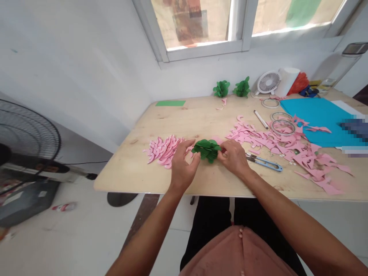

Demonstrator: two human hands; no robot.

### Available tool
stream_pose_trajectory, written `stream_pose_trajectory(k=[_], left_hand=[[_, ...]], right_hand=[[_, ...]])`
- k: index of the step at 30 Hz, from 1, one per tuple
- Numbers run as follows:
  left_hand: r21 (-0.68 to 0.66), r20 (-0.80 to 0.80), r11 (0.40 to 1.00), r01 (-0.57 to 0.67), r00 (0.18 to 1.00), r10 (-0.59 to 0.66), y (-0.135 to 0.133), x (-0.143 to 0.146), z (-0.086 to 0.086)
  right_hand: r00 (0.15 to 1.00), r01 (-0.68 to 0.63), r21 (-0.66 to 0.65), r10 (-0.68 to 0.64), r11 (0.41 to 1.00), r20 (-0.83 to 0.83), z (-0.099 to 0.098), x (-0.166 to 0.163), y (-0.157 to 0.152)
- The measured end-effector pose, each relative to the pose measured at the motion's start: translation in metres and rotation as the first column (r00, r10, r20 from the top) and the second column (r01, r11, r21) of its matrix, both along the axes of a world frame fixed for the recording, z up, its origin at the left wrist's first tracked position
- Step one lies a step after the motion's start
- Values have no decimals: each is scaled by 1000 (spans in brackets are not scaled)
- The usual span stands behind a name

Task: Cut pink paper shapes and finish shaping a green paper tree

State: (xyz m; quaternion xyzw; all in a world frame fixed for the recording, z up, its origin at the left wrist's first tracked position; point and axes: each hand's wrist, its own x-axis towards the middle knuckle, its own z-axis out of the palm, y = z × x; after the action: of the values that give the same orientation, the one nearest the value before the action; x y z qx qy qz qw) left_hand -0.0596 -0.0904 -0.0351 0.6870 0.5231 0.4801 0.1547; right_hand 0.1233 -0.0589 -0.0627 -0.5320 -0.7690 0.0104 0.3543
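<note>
A green layered paper ornament (206,150) with rounded scalloped edges is between my two hands at the near middle of the table. My left hand (183,165) curves around its left side, with thumb and forefinger at the paper edge. On the other side, my right hand (234,156) pinches the right edge of the ornament. Left of my left hand lies a heap of curved pink paper pieces (162,150). Blue-handled thread snips (266,163) rest on the table just right of my right hand.
Pink paper scraps (312,161) spread over the right side. Tape rolls (283,127), a marker (261,119) and a blue folder (313,115) lie there. At the back stand two green ornaments (221,89), a small white fan (268,82) and a green strip (170,103).
</note>
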Motion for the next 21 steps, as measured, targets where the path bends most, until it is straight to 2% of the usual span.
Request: stream_pose_trajectory(k=[2, 3, 6, 10, 14, 21], left_hand=[[-42, 176, 994, -99, 979, 105, -1, 5, -14], [-82, 239, 993, -83, 966, 100, 0, 7, -20], [-204, 438, 978, 50, 898, 46, 4, 16, -33], [-299, 643, 936, 187, 764, 53, 8, 29, -38], [-322, 708, 923, 210, 701, 87, 13, 44, -36], [-285, 659, 954, 97, 742, 122, 19, 64, -33]], right_hand=[[998, 17, -41, -19, 999, -55, 0, 1, 0], [996, 21, -62, -26, 998, -80, 0, 1, -1], [989, 20, -111, -36, 994, -142, 0, 3, -3], [977, 7, -165, -42, 986, -211, -1, 6, -8], [973, -1, -182, -42, 983, -229, -4, 7, -10], [980, 21, -150, -50, 988, -193, -7, 4, -12]])
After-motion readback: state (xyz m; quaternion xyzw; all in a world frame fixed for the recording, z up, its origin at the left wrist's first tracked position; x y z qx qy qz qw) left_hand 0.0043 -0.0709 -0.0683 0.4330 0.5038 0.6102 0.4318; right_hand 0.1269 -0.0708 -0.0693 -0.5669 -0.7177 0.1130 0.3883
